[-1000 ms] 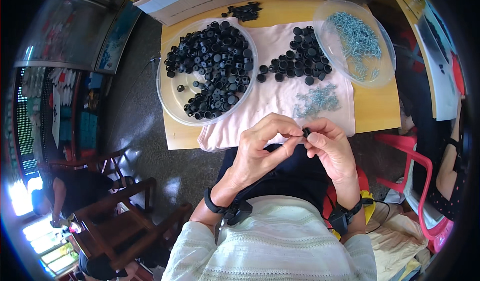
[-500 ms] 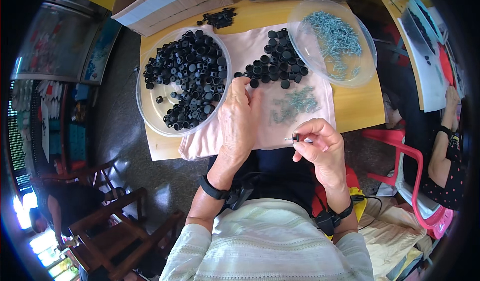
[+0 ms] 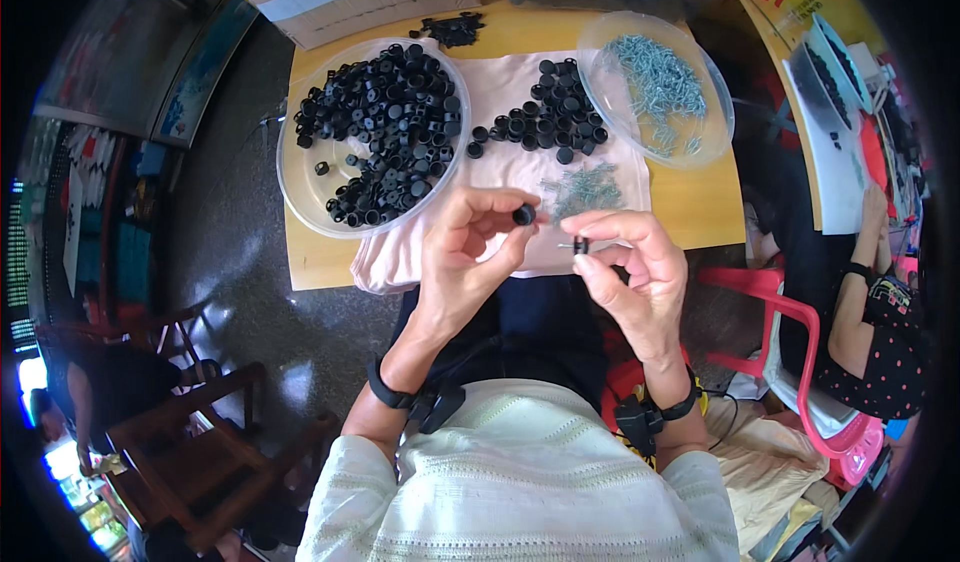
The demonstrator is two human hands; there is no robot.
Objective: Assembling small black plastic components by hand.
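Between the thumb and fingers of my left hand (image 3: 462,247) is a round black plastic cap (image 3: 523,215), its hollow side partly showing. My right hand (image 3: 632,267) pinches a small black piece with a metal screw (image 3: 579,248) sticking out toward the left. The two hands are close together but apart, above the near edge of a pink cloth (image 3: 490,177). On the cloth, just beyond my hands, lie a loose pile of silver screws (image 3: 588,190) and a group of black caps (image 3: 560,112).
A clear round tub (image 3: 284,177) full of black caps stands on the left of the wooden table (image 3: 310,262). To the right, a clear lid-like tray (image 3: 715,132) holds many screws. Small black parts (image 3: 455,30) and a cardboard box (image 3: 370,2) are behind. Another person's arm (image 3: 852,302) is at right.
My left hand has come back from the cap group toward my right hand and now holds a black cap. The right hand keeps its screw piece, slightly lowered relative to the cloth.
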